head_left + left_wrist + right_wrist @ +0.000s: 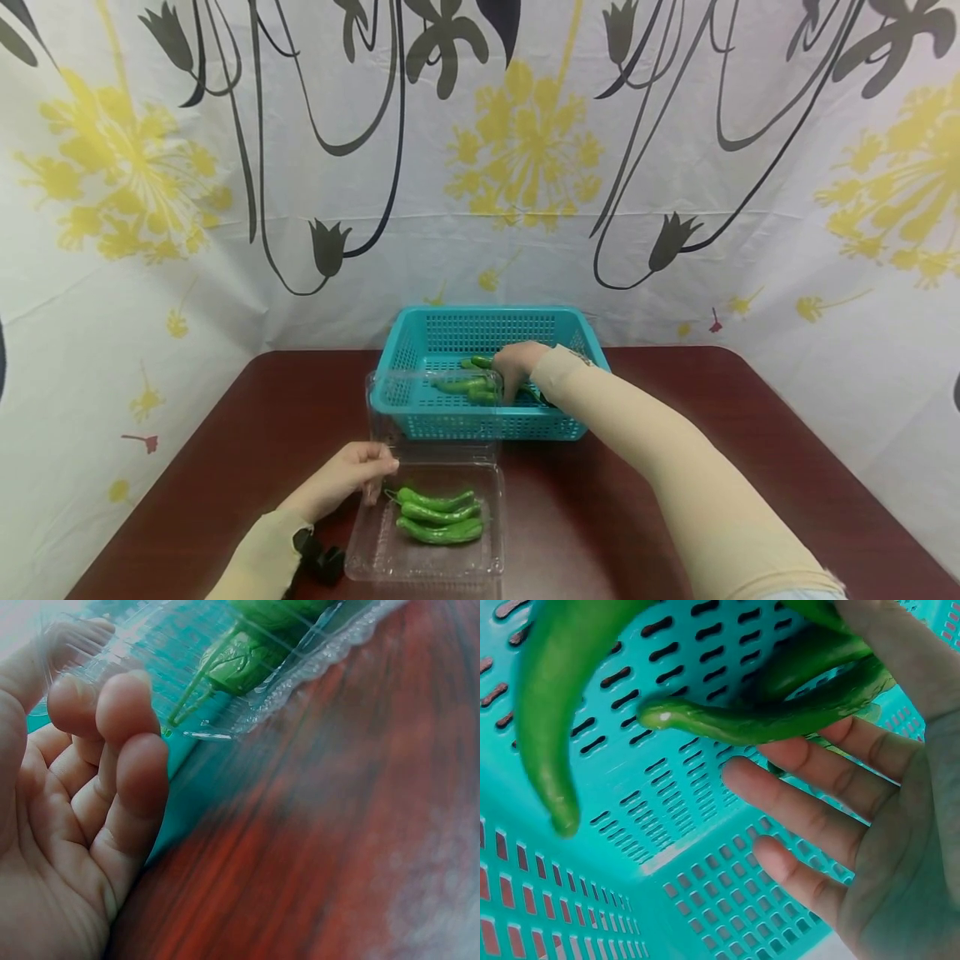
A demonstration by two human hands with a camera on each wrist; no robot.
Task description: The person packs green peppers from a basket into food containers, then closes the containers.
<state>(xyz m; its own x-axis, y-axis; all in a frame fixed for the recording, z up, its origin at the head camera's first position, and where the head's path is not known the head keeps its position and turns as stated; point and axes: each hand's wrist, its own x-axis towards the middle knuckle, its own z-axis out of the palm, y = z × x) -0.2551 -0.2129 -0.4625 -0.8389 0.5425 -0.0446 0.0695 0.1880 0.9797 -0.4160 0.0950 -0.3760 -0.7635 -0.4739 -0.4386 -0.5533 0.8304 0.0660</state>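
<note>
In the head view, my left hand [347, 477] is at the left edge of a clear plastic container [367, 554] with its lid raised. The left wrist view shows the thumb and curled fingers [124, 712] pinching the plastic edge. Three green peppers [441, 515] lie side by side inside the container. My right hand [517, 362] reaches into a turquoise basket [487, 425] holding several green peppers. In the right wrist view, its fingers [802, 814] are spread and fairly straight. A curved pepper [757, 724] lies against the fingertips, and another pepper [551, 705] is nearer the camera.
The basket stands at the back of a dark red-brown table [300, 400], behind the container's raised clear lid [435, 433]. A patterned white cloth [420, 258] hangs behind the table and along its sides. A black strap piece [322, 562] is by the left wrist.
</note>
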